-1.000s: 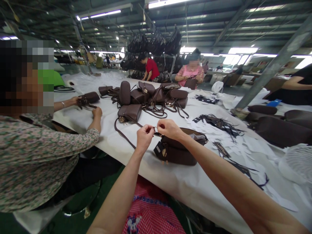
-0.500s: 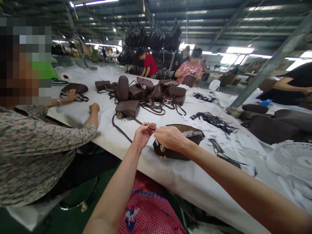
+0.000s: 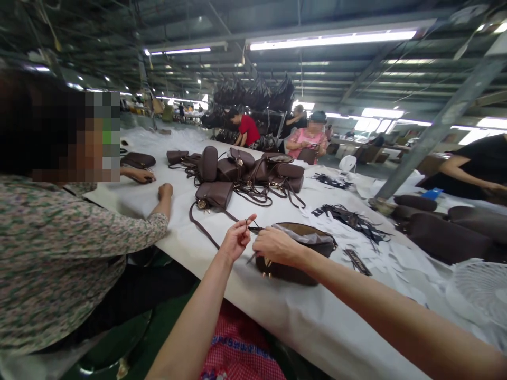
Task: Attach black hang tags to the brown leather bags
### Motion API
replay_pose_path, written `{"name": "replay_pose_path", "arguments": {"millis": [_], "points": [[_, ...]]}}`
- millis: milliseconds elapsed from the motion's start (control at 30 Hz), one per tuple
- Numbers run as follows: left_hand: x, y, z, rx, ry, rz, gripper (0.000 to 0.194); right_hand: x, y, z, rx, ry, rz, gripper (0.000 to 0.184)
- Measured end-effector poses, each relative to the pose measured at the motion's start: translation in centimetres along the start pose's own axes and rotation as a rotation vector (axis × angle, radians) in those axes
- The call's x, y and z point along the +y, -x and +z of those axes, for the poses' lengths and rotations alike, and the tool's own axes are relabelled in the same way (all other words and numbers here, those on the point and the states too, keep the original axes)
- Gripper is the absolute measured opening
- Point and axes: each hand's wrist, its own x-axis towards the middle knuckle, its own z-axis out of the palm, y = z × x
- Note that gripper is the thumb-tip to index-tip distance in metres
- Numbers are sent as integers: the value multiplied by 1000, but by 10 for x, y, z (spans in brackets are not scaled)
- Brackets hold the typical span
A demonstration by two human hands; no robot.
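Observation:
My left hand (image 3: pixel 236 239) pinches a thin dark cord (image 3: pixel 254 228) between thumb and fingers. Close beside it on the right, my right hand (image 3: pixel 279 245) is closed on the same cord, its fingertips partly hidden from me. Just behind and below my right hand stands a dark brown handbag (image 3: pixel 304 274), its top open on a tan lining with pale wrapping inside. Small gold hardware shows on the bag's front. A second brown bag (image 3: pixel 216 194) lies past my left hand, its strap running toward my wrist.
Several brown bags with straps are heaped mid-table (image 3: pixel 245 166). Black tags and cords (image 3: pixel 348 219) lie to the right, near a loose black tag (image 3: pixel 357 262) and a white fan (image 3: pixel 481 290). A co-worker in a floral sleeve (image 3: pixel 119 232) sits at left; others stand farther back.
My hands have drawn slightly apart, with the cord now stretched between them. The view has tilted upward, so the whole table appears lower. The co-worker at left leans nearer.

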Motion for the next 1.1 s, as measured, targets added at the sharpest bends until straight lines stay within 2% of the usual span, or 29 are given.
{"name": "replay_pose_path", "arguments": {"millis": [133,200,233,300,400,467,567,733,833,933,967,1033,1100], "points": [[-15,-8,-3,11,160,-60,31,10,2,-11,267,-591,329,28],[-20,-9,-5,12,255,-56,31,14,-4,-13,379,-753,428,31],[-22,-9,-6,21,288,-44,29,16,-7,-13,418,-764,469,30],[-23,-8,-8,50,311,-25,27,19,-15,-14,405,-648,531,24],[-22,-7,-10,63,289,3,32,17,-26,-17,189,-336,529,16],[-21,-7,-10,57,260,36,39,14,-33,-18,52,-192,556,21],[-18,-8,-9,58,167,91,47,8,-42,-20,-43,-92,619,28],[-8,-8,-9,94,-148,114,45,6,-49,-19,-164,-1,557,25],[0,-6,-2,67,-338,115,39,15,-46,-15,-137,-70,501,20],[11,-5,3,77,-557,180,24,31,-27,-9,74,-203,364,13],[17,-3,1,97,-633,211,19,37,-18,-6,160,-218,340,16],[32,3,-11,170,-750,276,15,47,2,-1,250,-208,363,39],[50,14,-33,295,-784,328,19,53,20,2,217,-196,431,55]]}}
